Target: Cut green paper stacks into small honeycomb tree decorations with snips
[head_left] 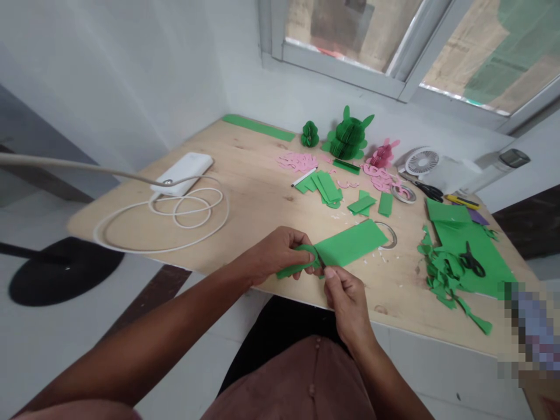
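Plywood table [245,192] carries everything, and we work at its near edge. Just beyond our grip lies the green sheet [350,242], flat on the wood; we judge it light, thin and floppy, easy to crease or tear, so it wants a pinch at an edge rather than a squeeze across the middle. Well to the right of the grip sits a heap of green offcuts [441,274] with black scissors [472,259] on top. Far beyond the grip stand the folded green paper figures [347,137], with pink cut shapes [297,161] beside them. In the grip itself is the curved green strip [297,262], the smallest piece: our left hand [275,254] closes fingers and thumb round its bent middle, while our right hand [345,297] pinches its near end between thumb and forefinger. It seems soft enough to bend without springing back hard.
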A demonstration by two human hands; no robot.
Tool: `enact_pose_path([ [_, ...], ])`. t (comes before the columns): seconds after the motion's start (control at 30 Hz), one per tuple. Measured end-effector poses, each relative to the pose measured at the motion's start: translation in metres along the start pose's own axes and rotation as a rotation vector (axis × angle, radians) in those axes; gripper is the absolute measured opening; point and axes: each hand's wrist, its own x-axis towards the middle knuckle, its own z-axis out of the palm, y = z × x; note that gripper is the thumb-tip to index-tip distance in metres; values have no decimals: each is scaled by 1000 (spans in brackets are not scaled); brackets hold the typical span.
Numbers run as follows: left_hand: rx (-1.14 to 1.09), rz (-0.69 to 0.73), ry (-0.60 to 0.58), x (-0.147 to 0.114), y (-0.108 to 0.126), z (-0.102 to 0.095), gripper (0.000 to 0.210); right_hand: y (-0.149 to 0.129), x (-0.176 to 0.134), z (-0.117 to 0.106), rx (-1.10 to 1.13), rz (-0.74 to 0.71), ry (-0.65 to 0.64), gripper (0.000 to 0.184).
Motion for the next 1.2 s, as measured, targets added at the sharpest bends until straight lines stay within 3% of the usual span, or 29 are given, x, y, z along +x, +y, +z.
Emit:
enact_pose_path([
  [0.2,6,-12,-10,0,0,0,13,0,0,1,3,8,26,41],
  [0.5,26,-18,-22,1,-2,-2,15,-1,3,0,231,70,64,44],
  [0.8,9,40,-122,3,-4,7,22,-15,12,8,356,116,70,27],
  [1.0,-140,46,82,-4,-19,4,34,-12,14,11,439,118,245,31],
  [1.1,-345,28,193,-10,-33,13,40,-11,16,13,482,102,309,34],
  [1.2,-476,-4,233,-12,-44,27,37,-10,17,16,522,108,339,37],
])
